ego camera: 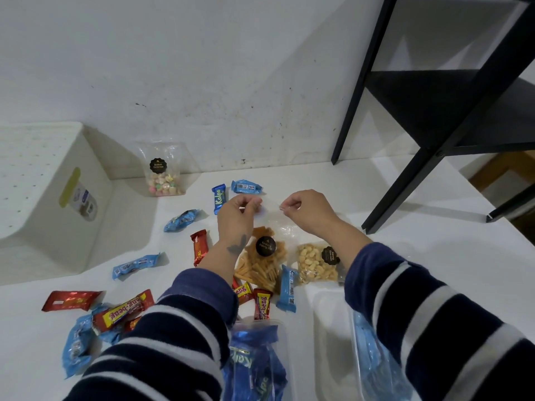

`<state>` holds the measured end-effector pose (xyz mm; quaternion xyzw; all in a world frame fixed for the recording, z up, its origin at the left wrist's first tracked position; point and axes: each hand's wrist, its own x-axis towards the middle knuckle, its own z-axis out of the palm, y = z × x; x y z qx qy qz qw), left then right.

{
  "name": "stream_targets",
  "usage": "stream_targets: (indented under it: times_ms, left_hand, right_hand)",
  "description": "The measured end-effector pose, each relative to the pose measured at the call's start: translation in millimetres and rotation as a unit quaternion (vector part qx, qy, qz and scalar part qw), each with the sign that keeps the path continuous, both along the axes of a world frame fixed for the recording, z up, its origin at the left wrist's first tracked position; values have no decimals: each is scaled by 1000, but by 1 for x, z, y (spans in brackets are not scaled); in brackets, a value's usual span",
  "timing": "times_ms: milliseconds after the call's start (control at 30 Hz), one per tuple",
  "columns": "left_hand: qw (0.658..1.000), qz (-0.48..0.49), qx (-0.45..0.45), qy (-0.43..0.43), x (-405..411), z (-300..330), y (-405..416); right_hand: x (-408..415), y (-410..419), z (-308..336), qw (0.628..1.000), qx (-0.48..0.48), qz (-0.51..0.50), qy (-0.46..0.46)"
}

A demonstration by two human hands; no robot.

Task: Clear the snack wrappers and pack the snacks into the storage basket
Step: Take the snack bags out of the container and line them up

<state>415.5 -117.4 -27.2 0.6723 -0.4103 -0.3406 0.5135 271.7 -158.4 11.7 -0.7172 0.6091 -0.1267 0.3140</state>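
My left hand (236, 215) and my right hand (307, 209) each pinch a top corner of a clear bag of orange snack sticks (260, 264) with a black round label, holding its mouth stretched above the white table (405, 256). A bag of pale nuts (314, 264) lies just right of it. Blue Kalpa bars (219, 198) and red Beng-beng bars (124, 312) are scattered over the table. The white storage basket (43, 198) lies on its side at the left.
A clear bag of pastel candies (162, 172) stands against the wall. Two clear plastic tubs (333, 342) sit at the near edge, one with blue wrappers (254, 363). A black metal shelf frame (434, 111) stands at the right.
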Motion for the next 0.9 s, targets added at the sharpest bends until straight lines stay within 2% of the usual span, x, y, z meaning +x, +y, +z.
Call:
stream_targets:
  times_ms: [67,167,333,400,500,600,733,900]
  left_hand:
    - [1000,-7,-1,-3,-1,1,4]
    - [995,-59,74,-19,-6,-6,16]
    - [961,-155,170,-154,-13,-41,48]
    - [954,-166,187,-168,-14,-52,56]
    - [961,-146,173,-158,-14,-54,60]
    - [968,-131,132,-171,-14,-49,58]
    - [978,-107,84,-161,1,-33,42]
    - [979,-18,3,-204,35,-14,19]
  right_hand:
    - [-6,0,2,1000,12,15,6]
    - [-7,0,3,1000,9,5,3]
    - [-4,0,0,999,-10,-43,-23]
    - [-5,2,2,996,-14,-60,-70]
    - [-12,6,-2,978,58,-124,-157]
    - [-11,14,-9,941,155,-194,-228]
    - [9,4,8,921,133,-202,-306]
    - [55,-35,49,927,124,-121,-332]
